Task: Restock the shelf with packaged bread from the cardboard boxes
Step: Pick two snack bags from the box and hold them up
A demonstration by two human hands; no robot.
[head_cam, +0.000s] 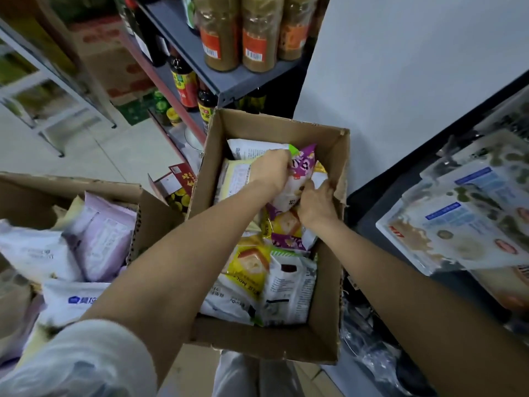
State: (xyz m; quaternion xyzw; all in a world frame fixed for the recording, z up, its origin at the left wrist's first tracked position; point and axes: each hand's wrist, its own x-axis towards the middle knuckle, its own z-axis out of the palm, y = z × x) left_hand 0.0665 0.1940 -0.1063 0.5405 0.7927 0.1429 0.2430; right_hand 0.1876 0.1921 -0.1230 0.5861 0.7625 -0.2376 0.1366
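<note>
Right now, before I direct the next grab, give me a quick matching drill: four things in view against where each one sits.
Things:
1. purple packet
2. spice jars
3. lilac packets
4. yellow packet

Places:
A. box on the left
B. grey shelf up top
C. held by both hands
D. lying loose, near side of the middle box

Pairs: 1-C, 2-B, 3-A, 4-D

Both bare forearms reach forward from the person's body toward twelve o'clock, converging. The left hand (pixel 270 170) is knuckles up, fingers curled down and gripping. The right hand (pixel 316 206) sits just beside it at about four o'clock, fingers also curled and gripping, thumb out toward one o'clock. A pale sleeve (pixel 86 365) covers the left upper arm.
</note>
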